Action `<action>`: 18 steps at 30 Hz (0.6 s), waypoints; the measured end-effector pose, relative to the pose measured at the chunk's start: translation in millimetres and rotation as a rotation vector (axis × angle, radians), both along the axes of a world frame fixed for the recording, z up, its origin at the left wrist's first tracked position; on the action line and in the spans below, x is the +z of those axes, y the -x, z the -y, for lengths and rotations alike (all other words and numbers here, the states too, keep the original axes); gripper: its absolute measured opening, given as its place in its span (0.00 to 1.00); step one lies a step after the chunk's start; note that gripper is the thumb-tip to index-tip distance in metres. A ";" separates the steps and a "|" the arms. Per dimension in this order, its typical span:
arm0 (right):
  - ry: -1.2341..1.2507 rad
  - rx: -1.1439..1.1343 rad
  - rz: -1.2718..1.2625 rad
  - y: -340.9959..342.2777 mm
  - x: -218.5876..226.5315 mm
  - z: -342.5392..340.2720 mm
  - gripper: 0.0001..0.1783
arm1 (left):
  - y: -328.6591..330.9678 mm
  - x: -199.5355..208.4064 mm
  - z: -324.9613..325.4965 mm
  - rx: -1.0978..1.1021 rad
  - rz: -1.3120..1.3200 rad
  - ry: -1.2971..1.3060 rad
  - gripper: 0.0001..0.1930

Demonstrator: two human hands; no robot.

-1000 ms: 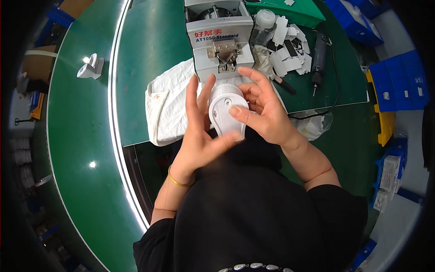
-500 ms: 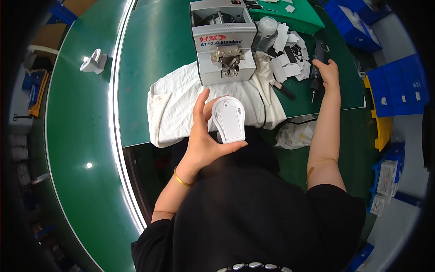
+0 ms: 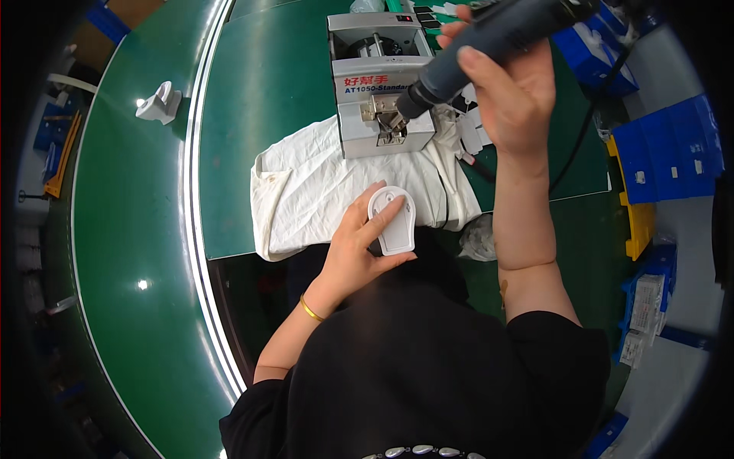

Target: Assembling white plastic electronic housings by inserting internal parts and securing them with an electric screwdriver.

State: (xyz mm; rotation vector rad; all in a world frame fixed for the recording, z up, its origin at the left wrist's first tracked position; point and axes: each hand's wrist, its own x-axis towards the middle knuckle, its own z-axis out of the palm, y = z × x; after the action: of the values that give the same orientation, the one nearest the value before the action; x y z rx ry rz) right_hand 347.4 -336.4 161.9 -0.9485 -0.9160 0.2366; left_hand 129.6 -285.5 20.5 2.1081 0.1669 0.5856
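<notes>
Holding a white plastic piece (image 3: 396, 236), the left hand (image 3: 352, 252) grips it at the edges, one finger laid over its face near the rounded top and the thumb along the narrower lower end. From where I stand, the piece sits right within those fingers, flat side up. Beneath and around the left fingers spreads a rumpled white cloth (image 3: 306, 191), and a gold bracelet (image 3: 310, 307) circles the wrist behind them.

Higher up and to the right of the left fingers, the right hand (image 3: 512, 96) is wrapped around a dark electric screwdriver (image 3: 489, 47), thumb pressed along its body. The tool slants down and left from the right fingers, its nose crossing the front of a grey machine (image 3: 352, 130); I can't tell whether the two touch. A black cord (image 3: 587, 126) curves down to the right of those fingers. Below them, beside the wrist, lie flat white pieces (image 3: 470, 131), partly covered by the arm.

Farther right of the right fingers stand blue bins (image 3: 669, 153). Well to the left of the left fingers, another white part (image 3: 158, 103) rests on a long green surface (image 3: 138, 206).
</notes>
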 end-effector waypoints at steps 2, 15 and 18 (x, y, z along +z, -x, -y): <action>0.082 0.015 0.059 12.5 10.5 -2.4 0.34 | -0.5 0.6 -0.6 -0.007 0.007 -0.008 0.43; -0.294 0.340 0.506 3.0 -4.8 -56.8 0.30 | 1.0 -20.6 -4.5 0.005 0.085 -0.126 0.41; 0.132 -0.099 0.032 39.0 1.7 -39.1 0.25 | 2.5 -20.4 -4.0 0.013 0.069 -0.093 0.39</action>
State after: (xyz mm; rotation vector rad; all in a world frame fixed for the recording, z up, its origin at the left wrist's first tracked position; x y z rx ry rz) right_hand 308.4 -297.3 163.7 -1.1193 -0.8884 0.1996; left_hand 127.1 -281.6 0.1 2.1745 0.1158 0.6844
